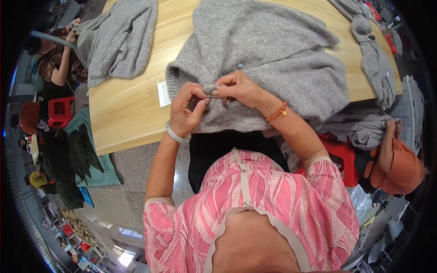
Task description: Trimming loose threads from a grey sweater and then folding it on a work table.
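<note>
With the meeting fingertips serving as the dial's centre, a grey knitted garment [282,68] is lying on the pale wooden table [125,120], spreading mostly from twelve round to four o'clock; the left hand [185,109] is coming in from seven o'clock, its thumb and forefinger pinching a small bit of the knit; the right hand [243,91] is coming in from three o'clock, its thumb and forefinger pinching the knit just beside; anything finer between the fingertips is staying too small to tell; round buttons [241,66] are showing between one and two o'clock; a white rectangular piece [163,94] is lying at nine o'clock, beside the garment's edge; a second grey garment [120,41] is resting at ten o'clock; a red stool [60,111] is standing farther out at nine o'clock.
</note>
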`<state>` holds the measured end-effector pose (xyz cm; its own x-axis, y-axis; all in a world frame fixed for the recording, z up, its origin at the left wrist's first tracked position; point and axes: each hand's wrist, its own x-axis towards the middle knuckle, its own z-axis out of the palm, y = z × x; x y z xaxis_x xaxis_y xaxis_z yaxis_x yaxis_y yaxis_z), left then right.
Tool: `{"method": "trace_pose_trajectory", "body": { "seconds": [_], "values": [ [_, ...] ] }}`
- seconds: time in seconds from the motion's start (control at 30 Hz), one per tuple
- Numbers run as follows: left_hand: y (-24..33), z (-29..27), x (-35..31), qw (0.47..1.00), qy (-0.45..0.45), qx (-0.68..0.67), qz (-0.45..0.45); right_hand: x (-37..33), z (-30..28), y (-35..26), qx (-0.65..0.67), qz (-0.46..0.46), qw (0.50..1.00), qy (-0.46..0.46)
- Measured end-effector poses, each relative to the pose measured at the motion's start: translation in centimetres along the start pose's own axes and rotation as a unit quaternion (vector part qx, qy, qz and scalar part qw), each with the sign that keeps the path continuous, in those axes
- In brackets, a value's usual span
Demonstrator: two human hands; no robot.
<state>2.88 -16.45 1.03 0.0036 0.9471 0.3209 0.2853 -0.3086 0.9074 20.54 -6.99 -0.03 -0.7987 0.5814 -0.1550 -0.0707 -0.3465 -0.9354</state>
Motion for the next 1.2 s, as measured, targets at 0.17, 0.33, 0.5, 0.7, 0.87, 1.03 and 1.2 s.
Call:
{"method": "trace_pose_trajectory", "body": {
  "seconds": [0.17, 0.33, 0.5, 0.7, 0.87, 1.03, 1.2],
  "values": [
    [-0.1, 0.1, -0.4, 0.99, -0.012, -0.112, -0.088, -0.1, 0.0, 0.2, 0.003, 0.001, 1.0, -0.01],
    [-1.0, -0.2, -1.0, 0.909, 0.001, -0.35, -0.226, -0.3, 0.9, -0.6, -0.044, -0.007, 0.999, -0.011],
    [-1.2, -0.3, -0.7, 0.875, -0.004, -0.416, -0.248, 0.2, 2.1, 0.7, -0.248, -0.142, 0.955, 0.076],
    [-1.9, -2.8, -1.0, 0.864, 0.109, -0.394, -0.293, -1.8, 0.6, -2.8, -0.411, -0.069, 0.906, 0.079],
    [-4.4, -5.0, -1.7, 0.904, 0.148, -0.298, -0.27, -3.6, -2.3, -5.8, -0.516, -0.035, 0.85, 0.098],
    [-3.9, -5.2, -1.6, 0.901, 0.152, -0.3, -0.273, -3.1, -3.2, -6.0, -0.622, -0.105, 0.752, 0.19],
    [-2.7, -4.6, -0.5, 0.894, 0.142, -0.327, -0.273, 1.1, -0.2, -4.7, -0.549, -0.121, 0.816, 0.135]
  ]
}}
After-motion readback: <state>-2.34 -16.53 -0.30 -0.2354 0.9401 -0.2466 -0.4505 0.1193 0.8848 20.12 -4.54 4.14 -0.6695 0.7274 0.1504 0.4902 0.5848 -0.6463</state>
